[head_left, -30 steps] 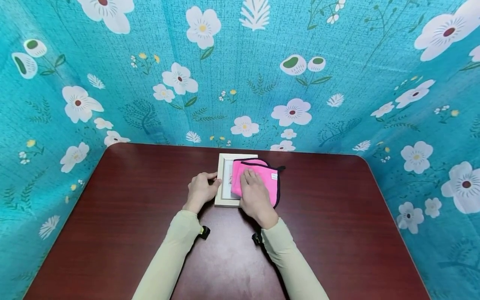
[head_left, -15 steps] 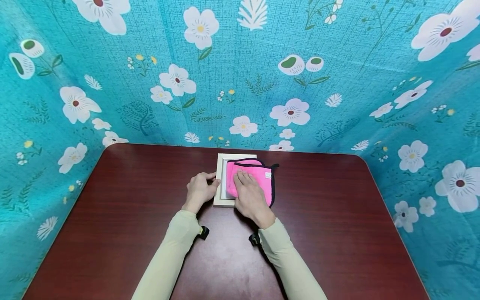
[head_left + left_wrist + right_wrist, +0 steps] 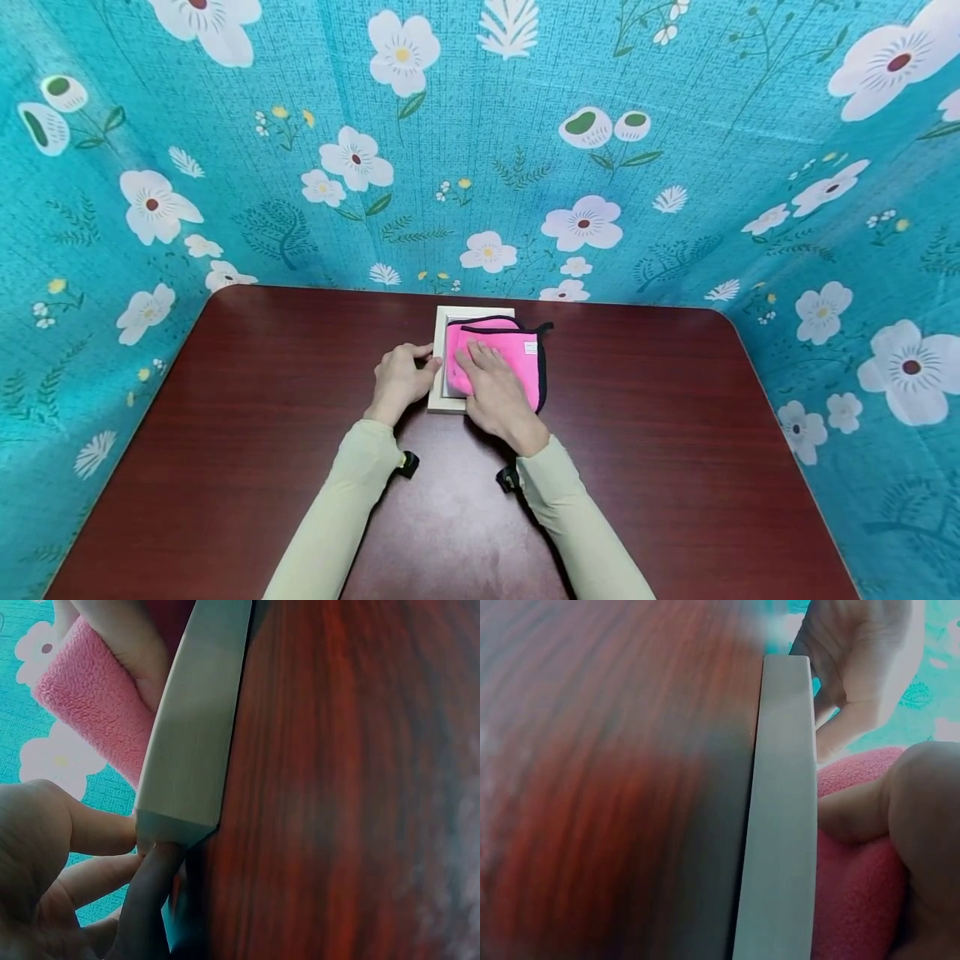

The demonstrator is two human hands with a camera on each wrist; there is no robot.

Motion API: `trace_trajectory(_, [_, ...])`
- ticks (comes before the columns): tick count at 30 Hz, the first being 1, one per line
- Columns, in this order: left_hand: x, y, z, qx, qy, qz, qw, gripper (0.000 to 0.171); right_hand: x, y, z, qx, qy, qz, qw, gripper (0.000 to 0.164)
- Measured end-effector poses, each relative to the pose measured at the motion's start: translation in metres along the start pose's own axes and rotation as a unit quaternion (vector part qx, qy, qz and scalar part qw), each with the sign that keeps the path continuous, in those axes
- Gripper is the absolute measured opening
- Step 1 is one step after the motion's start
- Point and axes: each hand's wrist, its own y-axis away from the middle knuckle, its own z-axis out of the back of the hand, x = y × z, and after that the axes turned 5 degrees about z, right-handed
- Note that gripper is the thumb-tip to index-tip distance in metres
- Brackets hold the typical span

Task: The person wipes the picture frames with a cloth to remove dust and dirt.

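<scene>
A cream picture frame (image 3: pixel 448 406) lies flat near the back edge of the table. My left hand (image 3: pixel 400 383) holds its left side, thumb and fingers at the edge; in the left wrist view the fingertips meet the frame's corner. A folded pink cloth (image 3: pixel 529 371) with black trim and a small white label covers most of the glass and hangs over the frame's right side. On top of the cloth my right hand (image 3: pixel 495 396) presses with fairly straight fingers. The right wrist view shows its thumb against the cloth, just inside the frame's near side (image 3: pixel 780 795).
The dark red wooden table (image 3: pixel 660 433) stretches out on both sides and in front. Behind and beside it hangs a teal curtain (image 3: pixel 450 108) with white flowers. A small black strap-on device (image 3: pixel 407 464) sits at each wrist.
My right hand has slid the cloth leftward across the glass, so the cloth now reaches close to the frame's left inner edge. My left hand stays at the frame's left side.
</scene>
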Motion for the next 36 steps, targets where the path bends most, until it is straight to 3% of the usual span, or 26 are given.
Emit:
trace_trajectory(9, [0.002, 0.000, 0.001, 0.004, -0.003, -0.007, 1.0000, 0.040, -0.001, -0.001, 0.000, -0.004, -0.073, -0.010, 0.997, 0.066])
trace_trajectory(15, [0.004, 0.001, 0.004, 0.003, -0.012, -0.001, 0.9999, 0.039, 0.000, -0.001, 0.005, 0.002, -0.201, -0.036, 0.979, 0.063])
trace_trajectory(17, [0.004, 0.001, 0.004, 0.005, -0.016, 0.002, 0.9999, 0.040, -0.001, 0.000, 0.008, -0.009, -0.265, -0.033, 0.964, 0.059])
trace_trajectory(19, [0.004, 0.001, 0.003, 0.008, -0.019, 0.004, 0.9998, 0.041, -0.003, 0.000, 0.011, -0.030, -0.335, -0.025, 0.941, 0.054])
trace_trajectory(22, [0.004, 0.001, 0.003, 0.011, -0.019, 0.009, 0.9997, 0.042, -0.005, 0.001, 0.019, -0.062, -0.449, -0.036, 0.891, 0.047])
trace_trajectory(26, [0.003, 0.002, 0.002, 0.014, -0.012, 0.019, 0.9997, 0.043, -0.004, 0.008, 0.037, -0.101, -0.559, -0.114, 0.815, 0.044])
trace_trajectory(29, [0.002, 0.002, 0.002, 0.016, -0.009, 0.021, 0.9996, 0.042, -0.003, 0.017, 0.055, -0.141, -0.589, -0.155, 0.780, 0.044])
trace_trajectory(31, [0.001, 0.002, 0.001, 0.017, -0.007, 0.023, 0.9996, 0.042, -0.003, 0.024, 0.067, -0.178, -0.593, -0.159, 0.769, 0.043])
trace_trajectory(33, [0.000, 0.002, 0.001, 0.018, -0.006, 0.024, 0.9995, 0.041, -0.004, 0.031, 0.076, -0.216, -0.587, -0.153, 0.765, 0.043])
trace_trajectory(34, [0.000, 0.002, 0.001, 0.018, -0.005, 0.025, 0.9995, 0.041, -0.005, 0.034, 0.080, -0.234, -0.578, -0.144, 0.768, 0.043])
trace_trajectory(36, [0.000, 0.002, 0.002, 0.018, -0.005, 0.024, 0.9995, 0.041, -0.008, 0.040, 0.084, -0.267, -0.542, -0.118, 0.788, 0.044])
